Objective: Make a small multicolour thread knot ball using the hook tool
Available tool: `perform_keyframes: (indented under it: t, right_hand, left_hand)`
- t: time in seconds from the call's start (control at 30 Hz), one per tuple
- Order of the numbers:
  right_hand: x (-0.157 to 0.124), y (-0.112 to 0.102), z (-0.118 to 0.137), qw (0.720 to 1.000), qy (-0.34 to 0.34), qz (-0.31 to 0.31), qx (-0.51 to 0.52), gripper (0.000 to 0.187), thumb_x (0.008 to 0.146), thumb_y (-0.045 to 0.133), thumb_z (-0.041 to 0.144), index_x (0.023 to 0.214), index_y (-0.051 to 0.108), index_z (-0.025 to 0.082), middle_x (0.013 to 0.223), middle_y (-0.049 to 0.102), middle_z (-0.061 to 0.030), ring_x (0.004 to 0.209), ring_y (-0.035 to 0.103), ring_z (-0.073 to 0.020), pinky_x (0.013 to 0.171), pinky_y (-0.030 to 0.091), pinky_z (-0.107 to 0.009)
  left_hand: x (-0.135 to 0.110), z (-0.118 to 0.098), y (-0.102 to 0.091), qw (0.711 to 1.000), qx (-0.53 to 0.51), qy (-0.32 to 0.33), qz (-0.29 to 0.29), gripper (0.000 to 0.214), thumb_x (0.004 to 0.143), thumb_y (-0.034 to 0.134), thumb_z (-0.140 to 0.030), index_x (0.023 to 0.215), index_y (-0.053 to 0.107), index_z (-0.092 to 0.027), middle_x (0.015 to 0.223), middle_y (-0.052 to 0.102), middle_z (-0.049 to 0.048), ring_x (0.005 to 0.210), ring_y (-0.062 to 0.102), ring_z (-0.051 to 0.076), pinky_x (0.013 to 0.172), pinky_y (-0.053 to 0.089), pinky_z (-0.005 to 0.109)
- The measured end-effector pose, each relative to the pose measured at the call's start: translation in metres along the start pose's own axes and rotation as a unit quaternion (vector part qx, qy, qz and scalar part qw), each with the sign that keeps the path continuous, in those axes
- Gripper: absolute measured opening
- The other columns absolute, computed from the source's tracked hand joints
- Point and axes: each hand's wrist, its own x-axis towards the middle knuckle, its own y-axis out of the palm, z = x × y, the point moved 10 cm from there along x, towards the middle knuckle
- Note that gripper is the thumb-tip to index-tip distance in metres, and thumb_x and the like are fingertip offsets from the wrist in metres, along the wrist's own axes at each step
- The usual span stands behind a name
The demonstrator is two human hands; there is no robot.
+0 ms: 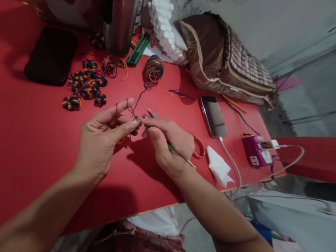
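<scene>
both hands (138, 133) pinch yarn (138, 101) mid-table, clear of table edge (137, 213)

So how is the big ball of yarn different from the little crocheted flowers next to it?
The yarn ball is one loose wound bundle; the crocheted flowers are many small, flat, finished pieces. A strand runs from the yarn ball to the left hand, while the crocheted flowers lie untouched in a cluster. The yarn ball sits nearer the phone. Both share the same mixed colours and rest on the red table.
</scene>
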Motion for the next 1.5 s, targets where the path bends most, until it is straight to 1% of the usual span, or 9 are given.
perform_keyframes:
  t: [0.17, 0.33, 0.53, 0.63, 0.73, 0.97, 1.13, 1.3, 1.5]
  right_hand:
    - [-0.008, 0.008, 0.011, 0.993, -0.054, 0.019, -0.101, 0.030, 0.112, 0.051, 0.041, 0.125, 0.072, 0.024, 0.099, 0.085, -0.0055, 0.089, 0.080, -0.0178, 0.088, 0.065, -0.029]
    - [-0.010, 0.005, 0.013, 0.994, -0.076, 0.006, -0.083, 0.030, 0.111, 0.054, 0.039, 0.131, 0.071, 0.024, 0.097, 0.083, -0.0054, 0.090, 0.079, -0.0184, 0.087, 0.065, -0.031]
    - [-0.002, 0.004, 0.007, 0.999, -0.039, 0.014, -0.008, 0.024, 0.112, 0.055, 0.032, 0.123, 0.074, 0.024, 0.100, 0.086, -0.0031, 0.088, 0.081, -0.0166, 0.088, 0.066, -0.031]
    - [-0.003, 0.004, 0.007, 0.999, -0.034, 0.005, -0.036, 0.023, 0.111, 0.056, 0.032, 0.121, 0.074, 0.024, 0.101, 0.086, -0.0035, 0.089, 0.081, -0.0169, 0.089, 0.066, -0.031]
    - [-0.006, 0.006, 0.012, 0.994, -0.060, 0.002, -0.089, 0.027, 0.111, 0.055, 0.040, 0.124, 0.073, 0.023, 0.098, 0.085, -0.0047, 0.087, 0.080, -0.0176, 0.088, 0.066, -0.030]
    - [-0.008, 0.002, 0.018, 0.989, -0.099, -0.006, -0.105, 0.028, 0.110, 0.056, 0.040, 0.125, 0.072, 0.020, 0.091, 0.081, -0.0053, 0.085, 0.078, -0.0179, 0.084, 0.066, -0.029]
    - [-0.004, 0.002, 0.011, 0.997, -0.060, 0.016, -0.041, 0.028, 0.109, 0.059, 0.040, 0.123, 0.074, 0.021, 0.098, 0.084, -0.0062, 0.089, 0.079, -0.0182, 0.088, 0.066, -0.031]
    - [0.001, 0.000, 0.002, 0.998, 0.002, 0.015, 0.069, 0.022, 0.109, 0.061, 0.032, 0.125, 0.074, 0.027, 0.104, 0.085, -0.0028, 0.093, 0.081, -0.0174, 0.090, 0.065, -0.034]
    - [-0.001, -0.001, -0.011, 0.985, 0.072, -0.012, 0.157, 0.020, 0.105, 0.068, 0.025, 0.121, 0.079, 0.028, 0.102, 0.085, -0.0021, 0.088, 0.079, -0.0160, 0.084, 0.064, -0.033]
  left_hand:
    - [-0.002, 0.012, 0.004, 0.998, -0.057, -0.037, -0.007, 0.036, 0.068, 0.092, -0.005, 0.099, 0.089, -0.025, 0.068, 0.073, -0.0036, 0.062, 0.063, 0.007, 0.057, 0.051, 0.015]
    - [-0.002, 0.021, 0.005, 0.992, -0.092, -0.083, 0.013, 0.035, 0.069, 0.093, -0.007, 0.099, 0.087, -0.025, 0.070, 0.073, -0.0033, 0.062, 0.062, 0.007, 0.054, 0.045, 0.016]
    - [-0.001, 0.008, 0.004, 0.998, -0.040, -0.039, 0.016, 0.038, 0.066, 0.094, -0.007, 0.099, 0.088, -0.024, 0.064, 0.069, -0.0045, 0.054, 0.056, 0.007, 0.051, 0.045, 0.018]
    - [-0.003, 0.008, 0.007, 0.999, -0.038, -0.036, 0.011, 0.036, 0.065, 0.094, -0.008, 0.097, 0.089, -0.024, 0.065, 0.070, -0.0037, 0.056, 0.059, 0.008, 0.052, 0.048, 0.018]
    - [-0.005, 0.015, 0.008, 0.997, -0.061, -0.055, 0.010, 0.035, 0.066, 0.094, -0.006, 0.096, 0.088, -0.024, 0.067, 0.070, -0.0042, 0.060, 0.061, 0.007, 0.057, 0.051, 0.016]
    - [-0.005, 0.028, 0.007, 0.987, -0.117, -0.109, 0.012, 0.040, 0.069, 0.090, -0.002, 0.100, 0.089, -0.028, 0.064, 0.069, -0.0053, 0.052, 0.050, 0.005, 0.047, 0.040, 0.016]
    - [-0.003, 0.020, 0.009, 0.989, -0.112, -0.096, 0.025, 0.041, 0.070, 0.090, 0.001, 0.102, 0.089, -0.025, 0.062, 0.068, -0.0047, 0.049, 0.046, 0.004, 0.045, 0.036, 0.014]
    - [-0.003, 0.008, 0.008, 0.994, -0.081, -0.066, 0.019, 0.043, 0.067, 0.091, 0.000, 0.103, 0.089, -0.025, 0.061, 0.068, -0.0050, 0.052, 0.054, 0.005, 0.049, 0.045, 0.014]
    - [-0.003, 0.002, 0.006, 0.998, -0.038, -0.039, 0.019, 0.044, 0.069, 0.090, -0.003, 0.109, 0.087, -0.023, 0.066, 0.072, -0.0034, 0.055, 0.060, 0.008, 0.050, 0.049, 0.017]
